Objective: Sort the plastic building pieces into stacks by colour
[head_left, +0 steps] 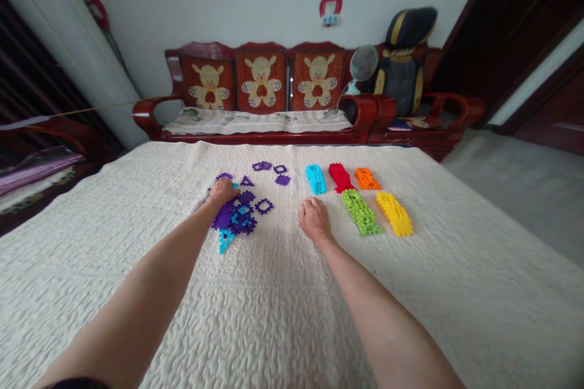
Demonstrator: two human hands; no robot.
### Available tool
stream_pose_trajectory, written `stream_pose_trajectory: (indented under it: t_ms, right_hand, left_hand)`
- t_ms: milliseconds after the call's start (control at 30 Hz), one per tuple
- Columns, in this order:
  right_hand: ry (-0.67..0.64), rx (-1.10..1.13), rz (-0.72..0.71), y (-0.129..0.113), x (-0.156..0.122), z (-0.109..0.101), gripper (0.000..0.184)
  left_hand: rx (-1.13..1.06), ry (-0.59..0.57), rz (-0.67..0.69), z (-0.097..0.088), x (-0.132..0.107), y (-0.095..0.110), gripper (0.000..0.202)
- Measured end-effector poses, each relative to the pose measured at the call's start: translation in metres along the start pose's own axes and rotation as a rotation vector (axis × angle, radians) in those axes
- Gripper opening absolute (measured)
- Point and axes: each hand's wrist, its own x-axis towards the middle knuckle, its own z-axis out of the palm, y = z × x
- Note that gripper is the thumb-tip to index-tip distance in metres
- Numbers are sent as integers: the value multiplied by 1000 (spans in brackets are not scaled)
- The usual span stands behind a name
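My left hand [223, 190] reaches into a loose pile of purple plastic building pieces [224, 216] with toothed edges; its fingers are bent down and closed, and what they grip, if anything, is hidden. Light-blue pieces are mixed in, among them a triangle [225, 239] at the near edge. Around the pile lie a purple triangle [247, 181] and a purple open frame [264, 199]. My right hand [314, 219] rests on the cover with its fingers curled in, and nothing shows in them. Just beyond it stands a light-blue stack [316, 178] of pieces.
Right of my right hand are red [340, 177], orange [367, 179], green [361, 211] and yellow stacks [395, 214]. A quilted cream cover [255, 316] spreads beneath everything. Past its far edge stand a wooden sofa [150, 110] with bear cushions and a small fan [364, 63].
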Motion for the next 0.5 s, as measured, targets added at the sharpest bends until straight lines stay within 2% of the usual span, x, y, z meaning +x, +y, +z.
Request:
stream_pose_trajectory:
  t_ms: [167,300,500]
  right_hand:
    - [13,4,-4,2,0,3,16]
    - [3,19,-3,2,0,3,17]
    - [-5,22,10,1,0,1,18]
  left_hand:
    - [20,-70,-44,-8,7,9,34]
    - [31,-73,-14,-11,4,20,31]
    - [-54,-36,-96,-19,2,24,34]
